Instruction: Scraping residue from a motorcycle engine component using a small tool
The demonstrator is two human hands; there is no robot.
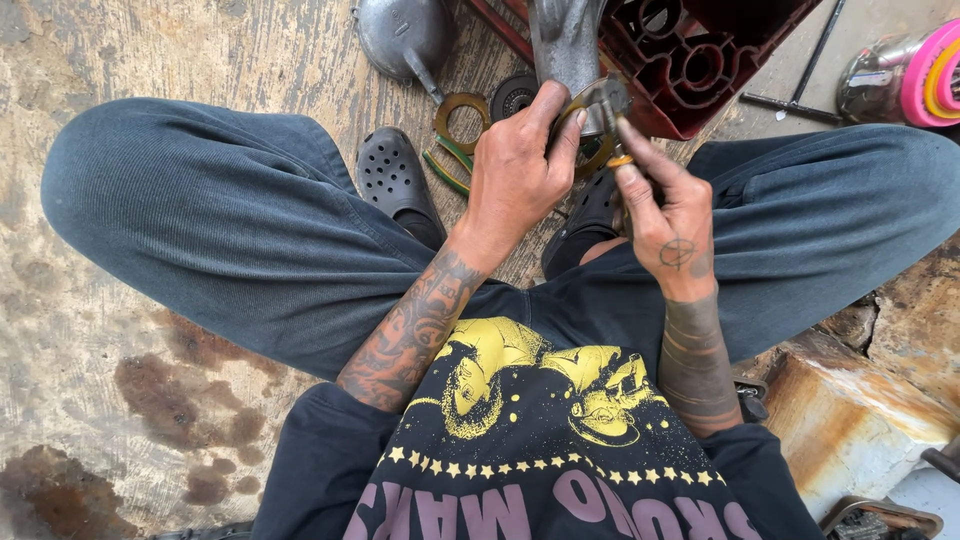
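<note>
My left hand (pixel 515 175) grips the brass ring (pixel 590 125) above my lap; my right hand (pixel 672 215) pinches a small tool (pixel 620 160), maybe pliers. I am fitting it; next needs a steady press.

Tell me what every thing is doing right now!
left hand: gripping the round metal part.
right hand: pinching a small tool against the part.
round metal part: held up between both hands.
brown ring: lying flat on the ground.
black clog: on the foot, resting on the ground.
red crate: standing on the ground, open.
</note>
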